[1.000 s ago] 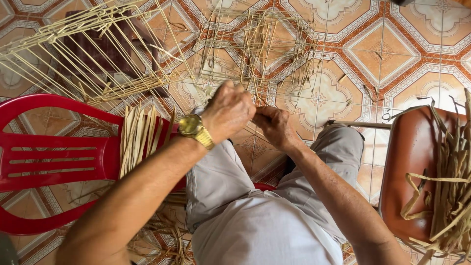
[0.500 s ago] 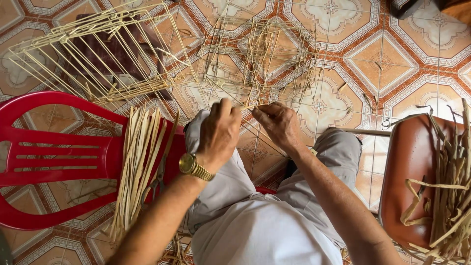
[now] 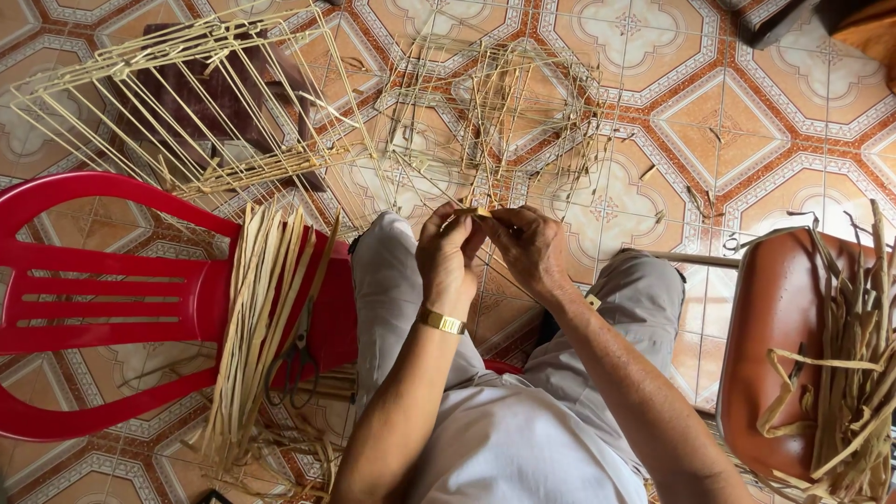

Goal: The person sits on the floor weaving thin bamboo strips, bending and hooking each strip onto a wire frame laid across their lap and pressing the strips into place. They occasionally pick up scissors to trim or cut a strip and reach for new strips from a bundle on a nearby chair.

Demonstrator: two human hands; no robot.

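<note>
Both hands pinch one joint: left hand (image 3: 448, 257) and right hand (image 3: 532, 252) closed on stick frame (image 3: 495, 131), just beyond the grip. Finished frame (image 3: 177, 103) far left; many strips (image 3: 257, 317) unused.

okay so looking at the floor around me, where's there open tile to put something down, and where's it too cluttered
Bare tile lies at upper right, between the stick frame under your hands and the brown stool. Crowded: upper left under the second frame, the red chair seat piled with bamboo strips, and the strip-laden stool.
</note>
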